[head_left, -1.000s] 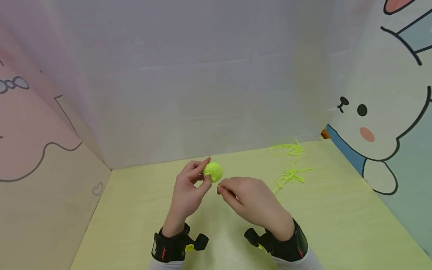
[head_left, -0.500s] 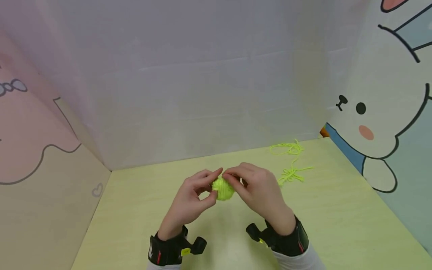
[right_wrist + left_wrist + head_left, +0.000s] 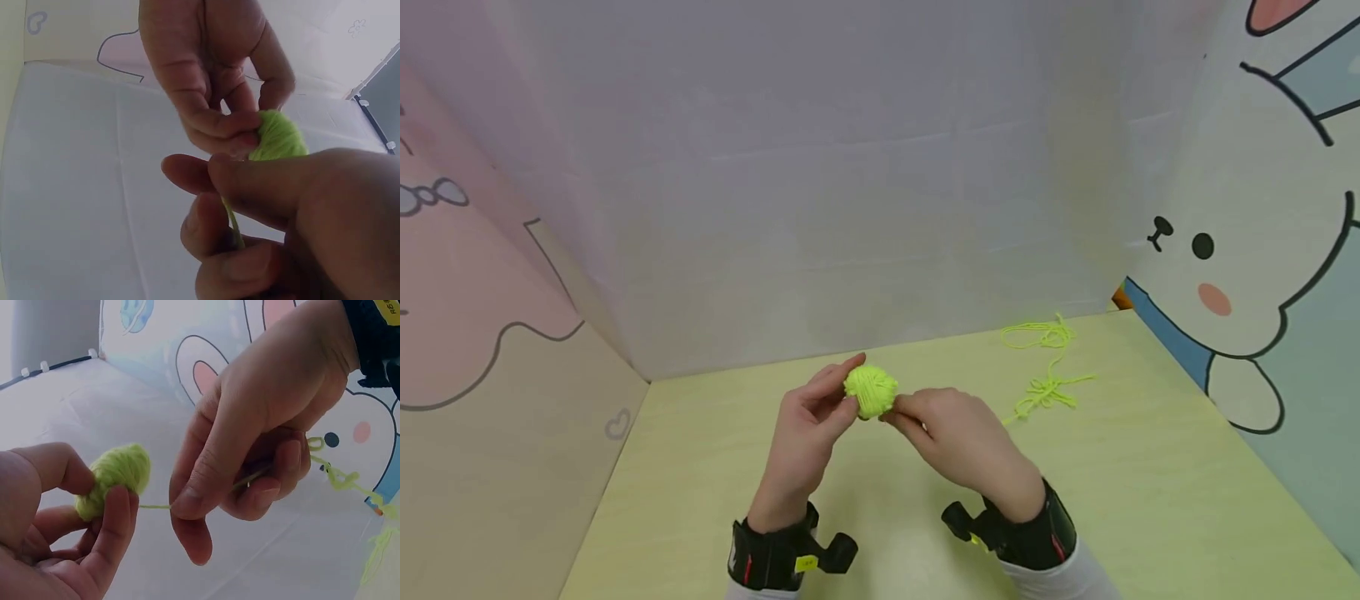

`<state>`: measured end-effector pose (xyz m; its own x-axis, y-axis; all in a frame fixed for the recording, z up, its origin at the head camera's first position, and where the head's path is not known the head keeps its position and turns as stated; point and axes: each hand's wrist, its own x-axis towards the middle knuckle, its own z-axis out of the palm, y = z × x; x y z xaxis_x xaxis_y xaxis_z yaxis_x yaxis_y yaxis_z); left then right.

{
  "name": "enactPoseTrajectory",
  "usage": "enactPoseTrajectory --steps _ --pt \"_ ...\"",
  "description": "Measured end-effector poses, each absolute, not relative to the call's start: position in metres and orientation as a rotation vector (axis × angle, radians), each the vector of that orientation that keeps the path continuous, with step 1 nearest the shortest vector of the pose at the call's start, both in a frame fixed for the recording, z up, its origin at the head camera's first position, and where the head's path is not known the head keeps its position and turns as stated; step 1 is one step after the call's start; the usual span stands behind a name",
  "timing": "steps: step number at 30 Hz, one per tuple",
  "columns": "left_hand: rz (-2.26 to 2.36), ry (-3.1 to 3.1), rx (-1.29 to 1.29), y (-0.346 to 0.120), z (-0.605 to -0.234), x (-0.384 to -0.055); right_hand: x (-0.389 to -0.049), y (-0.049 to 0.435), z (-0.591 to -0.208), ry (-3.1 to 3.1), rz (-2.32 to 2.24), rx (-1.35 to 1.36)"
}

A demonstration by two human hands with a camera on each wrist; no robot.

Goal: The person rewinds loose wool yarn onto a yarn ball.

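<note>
A small ball of neon yellow-green yarn point(image 3: 871, 392) is held above the table by my left hand point(image 3: 803, 433), its thumb and fingers pinching the ball's left side. My right hand point(image 3: 962, 437) is just to the right of the ball. In the left wrist view, a short taut strand point(image 3: 155, 506) runs from the ball to the right hand, where thumb and index finger pinch it. The strand point(image 3: 232, 219) passes on through the curled fingers in the right wrist view. Beyond that hand, loose yarn point(image 3: 344, 478) trails away toward the table.
Loose tangled yarn of the same colour point(image 3: 1047, 392) lies on the pale yellow table point(image 3: 700, 500) at the right, with a looped length point(image 3: 1037, 332) near the back edge. White curtain-like fabric point(image 3: 850, 208) stands behind; printed cartoon panels flank both sides.
The right hand moved up over the ball's top, then back down to its right side. The ball shifted right and down, then back left, turning in the left hand.
</note>
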<state>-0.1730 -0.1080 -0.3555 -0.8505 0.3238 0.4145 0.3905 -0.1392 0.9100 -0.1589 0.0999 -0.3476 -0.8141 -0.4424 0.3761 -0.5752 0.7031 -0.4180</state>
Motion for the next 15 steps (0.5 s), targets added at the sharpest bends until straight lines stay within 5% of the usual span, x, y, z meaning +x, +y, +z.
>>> enactPoseTrajectory --steps 8,15 --pt "-1.815 -2.132 -0.589 -0.100 -0.360 -0.177 -0.148 0.096 -0.345 -2.594 0.714 0.985" --pt "-1.428 -2.301 -0.877 -0.097 -0.341 -0.169 -0.148 0.104 -0.342 -2.390 0.818 0.907"
